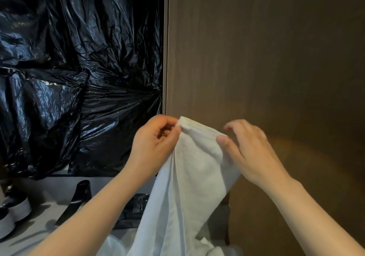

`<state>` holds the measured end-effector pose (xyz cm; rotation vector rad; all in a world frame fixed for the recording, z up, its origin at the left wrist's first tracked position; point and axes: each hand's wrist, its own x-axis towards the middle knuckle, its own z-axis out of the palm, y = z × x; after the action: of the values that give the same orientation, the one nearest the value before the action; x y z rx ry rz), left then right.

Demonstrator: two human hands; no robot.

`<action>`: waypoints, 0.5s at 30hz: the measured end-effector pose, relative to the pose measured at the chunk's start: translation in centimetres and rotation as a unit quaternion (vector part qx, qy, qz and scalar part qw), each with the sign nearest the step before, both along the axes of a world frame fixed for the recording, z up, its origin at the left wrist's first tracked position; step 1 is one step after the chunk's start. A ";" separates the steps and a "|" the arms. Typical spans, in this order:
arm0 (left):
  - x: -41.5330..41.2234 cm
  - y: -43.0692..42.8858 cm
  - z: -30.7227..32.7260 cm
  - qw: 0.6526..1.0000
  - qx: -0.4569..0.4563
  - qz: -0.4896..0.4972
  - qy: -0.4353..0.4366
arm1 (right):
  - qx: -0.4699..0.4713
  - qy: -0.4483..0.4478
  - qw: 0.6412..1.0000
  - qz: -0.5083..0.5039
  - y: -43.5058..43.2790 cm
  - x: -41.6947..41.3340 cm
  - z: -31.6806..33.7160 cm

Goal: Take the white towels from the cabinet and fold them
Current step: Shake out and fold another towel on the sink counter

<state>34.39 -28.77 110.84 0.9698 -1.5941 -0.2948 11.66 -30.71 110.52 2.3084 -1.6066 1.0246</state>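
The black packet point(138, 204) bears small print, too blurred to read.

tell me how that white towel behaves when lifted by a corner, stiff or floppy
Probably floppy: the white towel hangs in soft folds from the left hand pinching its corner. Likely light, since a fingertip pinch holds it up. Its terry pile should resist slipping.

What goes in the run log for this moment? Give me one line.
white towel: held up, hanging | left hand: pinches top corner | right hand: thumb on top edge, grip unclear
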 end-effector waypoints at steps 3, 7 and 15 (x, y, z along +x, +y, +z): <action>-0.8 0.1 -0.1 1.000 -0.011 -0.006 -0.017 | 0.063 -0.033 0.995 0.070 0.9 1.8 -0.3; -1.1 0.2 -0.1 0.999 -0.025 -0.005 -0.024 | 0.009 -0.093 0.992 0.083 1.0 3.8 -1.0; -0.3 0.3 -0.3 1.000 -0.006 -0.014 0.003 | -0.058 -0.150 0.978 0.134 0.2 5.0 -1.1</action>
<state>34.10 -28.47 110.50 0.9376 -1.6028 -0.3078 16.68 -30.49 109.41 2.4267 -1.3022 1.5490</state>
